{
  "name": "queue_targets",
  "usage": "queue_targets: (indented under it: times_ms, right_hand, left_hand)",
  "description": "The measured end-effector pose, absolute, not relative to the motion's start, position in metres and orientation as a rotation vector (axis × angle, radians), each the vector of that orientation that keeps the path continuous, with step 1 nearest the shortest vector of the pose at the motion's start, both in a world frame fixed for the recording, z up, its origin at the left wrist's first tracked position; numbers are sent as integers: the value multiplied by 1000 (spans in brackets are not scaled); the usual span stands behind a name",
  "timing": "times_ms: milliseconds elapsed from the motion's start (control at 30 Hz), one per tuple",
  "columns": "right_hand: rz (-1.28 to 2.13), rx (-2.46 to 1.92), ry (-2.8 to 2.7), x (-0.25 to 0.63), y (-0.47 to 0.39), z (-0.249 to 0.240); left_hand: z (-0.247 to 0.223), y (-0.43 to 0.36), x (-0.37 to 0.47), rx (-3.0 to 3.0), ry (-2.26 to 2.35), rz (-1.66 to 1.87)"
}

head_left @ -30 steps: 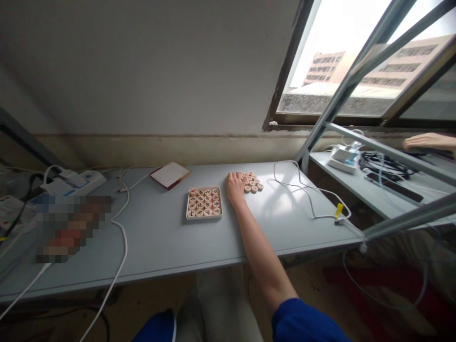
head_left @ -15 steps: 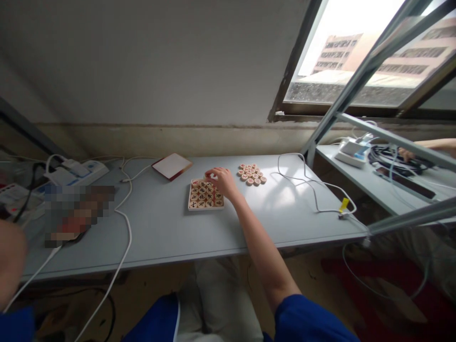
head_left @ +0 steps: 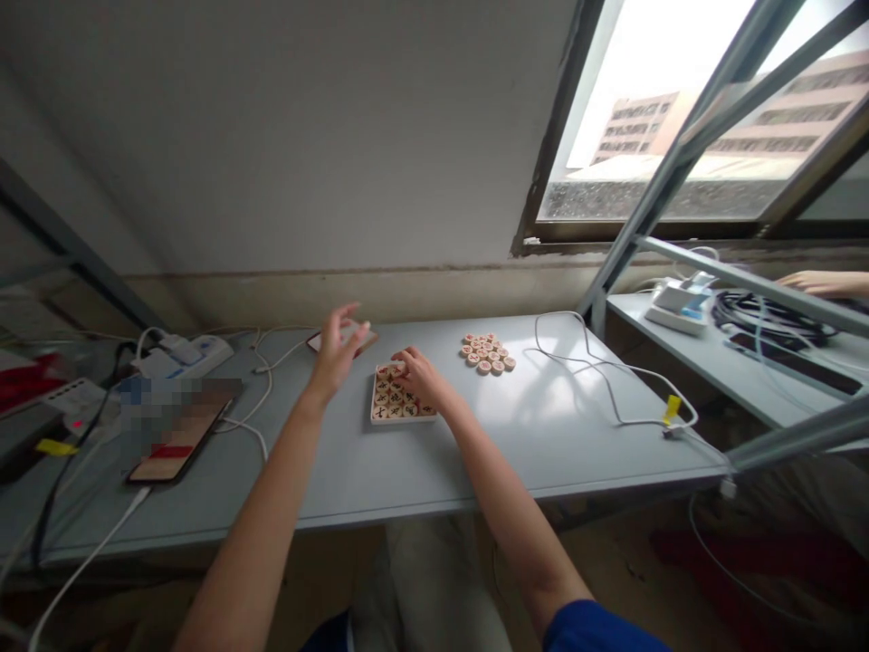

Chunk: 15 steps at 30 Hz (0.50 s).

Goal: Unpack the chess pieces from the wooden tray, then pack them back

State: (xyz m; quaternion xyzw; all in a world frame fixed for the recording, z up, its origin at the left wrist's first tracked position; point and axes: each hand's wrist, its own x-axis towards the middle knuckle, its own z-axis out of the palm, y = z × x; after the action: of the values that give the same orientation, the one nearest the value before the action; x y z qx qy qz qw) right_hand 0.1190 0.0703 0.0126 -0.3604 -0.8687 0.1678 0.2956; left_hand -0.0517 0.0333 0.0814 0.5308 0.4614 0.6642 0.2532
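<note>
A white square tray (head_left: pixel 404 420) filled with round wooden pieces with dark characters lies mid-table. Over its upper right part is my right hand (head_left: pixel 419 376), fingers bent down onto the pieces; whether they pinch one is hidden. Up and left of the tray, my left hand (head_left: pixel 335 349) is raised with thumb and fingers apart, holding nothing. Behind it lies a flat lid (head_left: pixel 367 341), partly covered by the hand. To the right of the tray sits a cluster of round pieces with red characters (head_left: pixel 487 353).
A phone (head_left: pixel 183 448) and power strip (head_left: pixel 194 355) are at the left, with cables around them. A white cable (head_left: pixel 615 367) loops at the right. Beyond the metal frame, another person's hand (head_left: pixel 815 282) is over a side table (head_left: pixel 753 371).
My left hand has come in from the left edge to beside the lid. My right hand has lowered onto the tray's pieces. The view has shifted slightly.
</note>
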Motion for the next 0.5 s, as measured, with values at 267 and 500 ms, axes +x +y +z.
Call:
queue_targets:
  times_ms: [267,500]
  right_hand:
    - [46,-1385,-2027,152,83,25]
    - [-184,-1863,-1966,169,96,-4]
  left_hand:
    - [3,78,-53,1686,1505,1413]
    - [-1,77,-53,1655,1371,1152]
